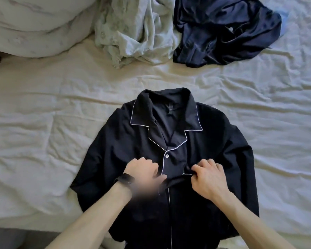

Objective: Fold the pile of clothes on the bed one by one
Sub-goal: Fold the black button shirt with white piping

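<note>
Creased white sheeting covers the bed (43,141), with a bunched duvet (25,24) at the far left corner. The shirt (126,141) lies front-up near the person, with its collar (190,112) pointing away and its sleeves tucked in close to the body. Beyond it wait two crumpled pieces, well apart from the shirt: a pale green garment (133,33) and a navy satin garment (223,33), touching each other.

Both hands meet at the shirt's front opening, just below the top button (167,156). The right hand (209,180) pinches a small bunch of dark cloth at the piped edge. The left hand (142,169), with a black wristband (124,178), is curled against the other edge. A blur covers its underside, so I cannot tell whether it grips.

The shirt looks light, limp and matte. It should drape and crease readily and hold no shape of its own, so lifting it by one point will only pull it out of line. Better holds are probably the shoulder seams, or the hem together with a shoulder. The satin piece will likely be slippery and slide out of its folds.
</note>
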A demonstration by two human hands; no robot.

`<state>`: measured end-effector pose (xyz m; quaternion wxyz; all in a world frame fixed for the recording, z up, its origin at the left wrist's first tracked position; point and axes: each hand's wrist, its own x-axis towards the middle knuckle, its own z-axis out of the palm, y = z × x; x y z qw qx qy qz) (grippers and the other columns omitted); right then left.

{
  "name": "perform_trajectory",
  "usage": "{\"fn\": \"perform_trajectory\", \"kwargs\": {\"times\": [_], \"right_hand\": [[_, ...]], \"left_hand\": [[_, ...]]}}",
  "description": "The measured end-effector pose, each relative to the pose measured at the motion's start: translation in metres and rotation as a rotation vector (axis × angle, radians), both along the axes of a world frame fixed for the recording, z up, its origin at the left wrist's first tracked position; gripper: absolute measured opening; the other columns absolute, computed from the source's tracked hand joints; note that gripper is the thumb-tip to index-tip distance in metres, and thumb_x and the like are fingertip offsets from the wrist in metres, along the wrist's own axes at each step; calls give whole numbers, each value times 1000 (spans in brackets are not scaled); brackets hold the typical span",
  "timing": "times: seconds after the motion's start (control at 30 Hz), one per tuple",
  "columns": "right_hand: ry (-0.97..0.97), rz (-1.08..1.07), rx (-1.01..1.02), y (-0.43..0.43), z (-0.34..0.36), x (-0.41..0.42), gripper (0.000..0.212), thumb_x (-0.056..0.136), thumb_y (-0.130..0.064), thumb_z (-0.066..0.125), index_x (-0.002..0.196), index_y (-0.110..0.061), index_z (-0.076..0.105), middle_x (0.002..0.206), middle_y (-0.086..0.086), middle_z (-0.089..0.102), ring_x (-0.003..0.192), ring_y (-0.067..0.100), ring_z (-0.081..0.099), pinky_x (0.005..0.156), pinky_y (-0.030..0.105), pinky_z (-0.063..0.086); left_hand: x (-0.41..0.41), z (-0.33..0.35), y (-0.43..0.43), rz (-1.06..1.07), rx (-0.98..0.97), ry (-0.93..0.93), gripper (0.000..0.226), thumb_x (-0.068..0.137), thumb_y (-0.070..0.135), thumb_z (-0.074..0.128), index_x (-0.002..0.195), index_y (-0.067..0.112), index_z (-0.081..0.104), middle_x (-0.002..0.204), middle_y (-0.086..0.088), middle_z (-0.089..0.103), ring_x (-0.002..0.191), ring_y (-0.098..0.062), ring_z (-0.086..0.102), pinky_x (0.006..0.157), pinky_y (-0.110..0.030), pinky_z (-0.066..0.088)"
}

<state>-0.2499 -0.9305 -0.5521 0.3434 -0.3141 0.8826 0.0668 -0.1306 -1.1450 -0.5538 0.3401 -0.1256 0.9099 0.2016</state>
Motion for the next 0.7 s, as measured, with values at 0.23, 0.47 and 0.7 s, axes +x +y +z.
{"fn": "perform_trajectory", "kwargs": {"times": [0.23, 0.47, 0.7], "right_hand": [[102, -497, -427, -73, 14, -88, 43, 93, -53, 57, 125, -25, 60, 118, -2, 63, 111, 27, 56, 87, 42, 47], [85, -501, -243, -137, -21, -123, 33, 89, -32, 55, 110, -11, 41, 85, 4, 58, 88, 40, 63, 62, 36, 33], [-59, -299, -233, -105, -13, -68, 40, 93, -44, 48, 129, -26, 50, 108, -6, 59, 99, 32, 63, 72, 39, 45]], "left_hand": [[-88, 5, -102, 636, -68, 424, 33, 90, 52, 60, 109, 26, 56, 107, 7, 55, 102, -20, 55, 83, -33, 47], [-145, -22, -106, 507, -214, 79, 57, 79, 81, 44, 92, 26, 53, 93, 4, 57, 83, -25, 53, 73, -37, 47], [-81, -19, -48, 269, -176, 109, 35, 92, 60, 40, 93, 26, 47, 94, 6, 62, 80, -23, 59, 59, -32, 38]]}}
